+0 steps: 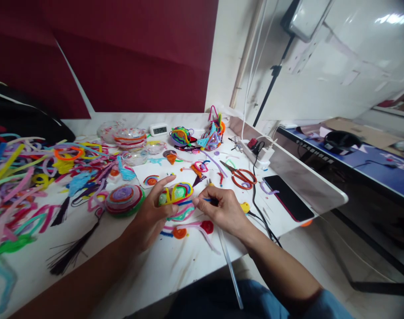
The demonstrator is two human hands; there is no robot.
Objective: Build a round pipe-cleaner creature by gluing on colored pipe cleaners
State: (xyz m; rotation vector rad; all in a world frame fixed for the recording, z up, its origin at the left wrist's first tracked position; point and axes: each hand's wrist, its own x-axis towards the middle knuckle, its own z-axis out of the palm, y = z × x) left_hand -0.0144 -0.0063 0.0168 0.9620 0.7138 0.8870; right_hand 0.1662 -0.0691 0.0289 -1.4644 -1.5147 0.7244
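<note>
My left hand (151, 215) is closed around a rounded craft piece (180, 191) wound with rainbow pipe cleaners, with clear greenish parts inside. Pinched between the thumb and finger of my right hand (223, 208) is the end of a blue pipe cleaner (187, 203), which runs along the craft piece's lower edge. A pink and green looped pipe-cleaner piece (182, 214) shows just beneath. Below both hands lie an orange coil (179, 232) and a red coil (207, 227). Something yellow (245, 207) with a black cord is partly hidden behind my right hand.
Orange-handled scissors (243, 178) and a phone (288, 198) lie to the right, near a power strip (255, 150). A clear stick (231, 270) overhangs the front edge. Loose pipe cleaners (18, 186) heap on the left, beside a striped dome (124, 200) and a dark tassel (74, 248).
</note>
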